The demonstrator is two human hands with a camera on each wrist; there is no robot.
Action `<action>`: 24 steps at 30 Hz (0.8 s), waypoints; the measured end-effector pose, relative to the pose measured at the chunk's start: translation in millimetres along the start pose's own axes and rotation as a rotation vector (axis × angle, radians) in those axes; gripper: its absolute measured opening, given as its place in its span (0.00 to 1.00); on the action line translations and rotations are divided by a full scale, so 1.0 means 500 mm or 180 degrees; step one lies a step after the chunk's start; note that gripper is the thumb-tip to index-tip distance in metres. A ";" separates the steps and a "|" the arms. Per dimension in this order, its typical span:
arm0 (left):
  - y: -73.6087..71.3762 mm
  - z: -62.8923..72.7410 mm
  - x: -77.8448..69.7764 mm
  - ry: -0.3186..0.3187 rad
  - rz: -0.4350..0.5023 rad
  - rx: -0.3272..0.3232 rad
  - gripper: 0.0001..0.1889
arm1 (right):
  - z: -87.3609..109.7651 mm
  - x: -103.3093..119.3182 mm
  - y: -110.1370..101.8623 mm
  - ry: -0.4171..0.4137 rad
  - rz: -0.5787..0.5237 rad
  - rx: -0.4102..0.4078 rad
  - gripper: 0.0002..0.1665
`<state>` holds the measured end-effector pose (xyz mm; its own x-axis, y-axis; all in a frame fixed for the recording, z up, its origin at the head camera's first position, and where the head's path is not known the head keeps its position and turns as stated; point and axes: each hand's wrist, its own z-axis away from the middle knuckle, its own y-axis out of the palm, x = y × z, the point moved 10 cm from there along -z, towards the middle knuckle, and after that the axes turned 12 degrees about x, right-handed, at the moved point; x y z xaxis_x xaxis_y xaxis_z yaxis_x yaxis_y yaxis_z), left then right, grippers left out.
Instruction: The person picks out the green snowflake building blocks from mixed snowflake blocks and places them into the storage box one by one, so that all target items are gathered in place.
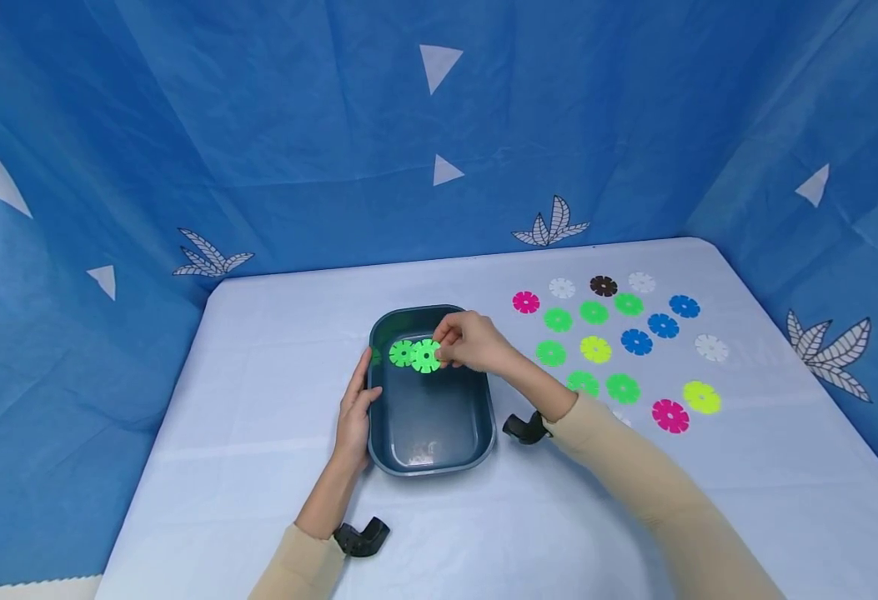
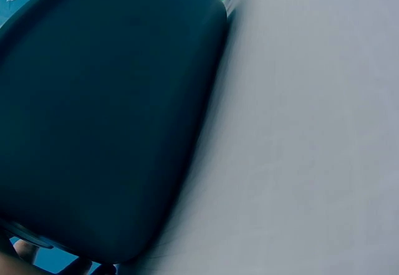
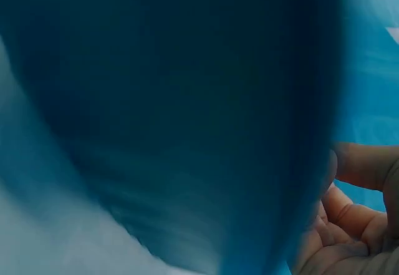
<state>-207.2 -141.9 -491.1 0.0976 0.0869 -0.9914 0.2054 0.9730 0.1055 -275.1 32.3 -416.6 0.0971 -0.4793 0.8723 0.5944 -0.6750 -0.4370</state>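
Note:
My left hand (image 1: pixel 353 414) holds the left side of a dark blue-green plastic tray (image 1: pixel 427 421), thumb over the rim and fingers along the outer wall. Over the tray's far half, my right hand (image 1: pixel 478 342) pinches a bright green notched disc (image 1: pixel 419 362) by its right edge. Partly behind it, a second green disc (image 1: pixel 398 354) shows inside the tray. In the left wrist view the tray's outer side (image 2: pixel 112 113) fills much of the picture. The right wrist view shows curled fingers (image 3: pixel 355 219) beside the dark tray wall (image 3: pixel 187 100), with the pinched disc hidden.
To the right on the white-covered table (image 1: pixel 273 358) lie several notched discs, among them a pink disc (image 1: pixel 670 422), a yellow disc (image 1: pixel 702 402), a blue disc (image 1: pixel 637 347) and a brown disc (image 1: pixel 600 291). A blue cloth backdrop (image 1: pixel 333 167) rises behind.

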 end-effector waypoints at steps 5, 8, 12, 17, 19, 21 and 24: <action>0.004 -0.002 -0.002 0.0017 0.0027 0.0044 0.33 | -0.033 -0.008 0.043 0.0058 0.0121 0.0215 0.06; 0.005 -0.003 -0.002 0.0035 0.0034 0.0061 0.33 | -0.046 -0.017 0.059 0.0138 0.0212 0.0275 0.06; 0.003 -0.002 -0.003 0.0035 0.0026 0.0046 0.33 | -0.058 -0.029 0.073 0.0250 0.0278 0.0346 0.05; 0.002 -0.001 -0.002 0.0016 0.0019 0.0027 0.33 | -0.068 -0.043 0.086 0.0320 0.0221 0.0430 0.06; 0.003 -0.001 -0.001 0.0013 0.0030 0.0040 0.33 | -0.070 -0.050 0.089 0.0338 0.0190 0.0444 0.06; 0.003 -0.002 0.000 0.0015 0.0045 0.0052 0.33 | -0.072 -0.056 0.092 0.0348 0.0160 0.0448 0.06; 0.003 -0.001 0.000 0.0013 0.0034 0.0050 0.33 | -0.076 -0.060 0.096 0.0334 0.0155 0.0450 0.05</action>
<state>-207.6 -140.2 -491.1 0.0958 0.0981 -0.9906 0.2195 0.9686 0.1172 -279.8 -7.0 -471.9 0.0490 -0.5704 0.8199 0.6981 -0.5675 -0.4365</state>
